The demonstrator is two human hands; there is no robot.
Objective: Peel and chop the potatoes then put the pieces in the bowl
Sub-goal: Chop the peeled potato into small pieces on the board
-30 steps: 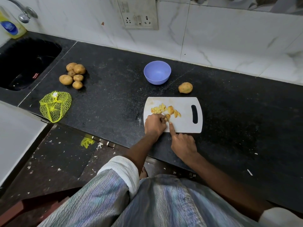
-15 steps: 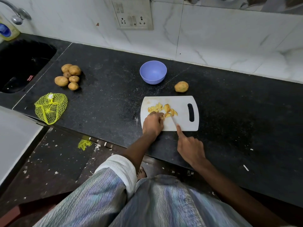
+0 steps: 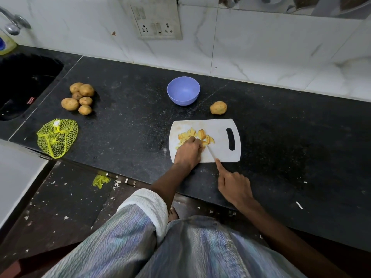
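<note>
Yellow chopped potato pieces (image 3: 195, 136) lie on the white plastic cutting board (image 3: 218, 153), near the black bench's front edge. The left hand (image 3: 188, 152) presses down on them, fingers curled over. The right hand (image 3: 233, 185), grasping a thin silver knife (image 3: 211, 152), has drawn back off the board's front edge since a second ago, finishing a cut. The lilac plastic bowl (image 3: 183, 91) behind the board holds nothing; chopping continues.
</note>
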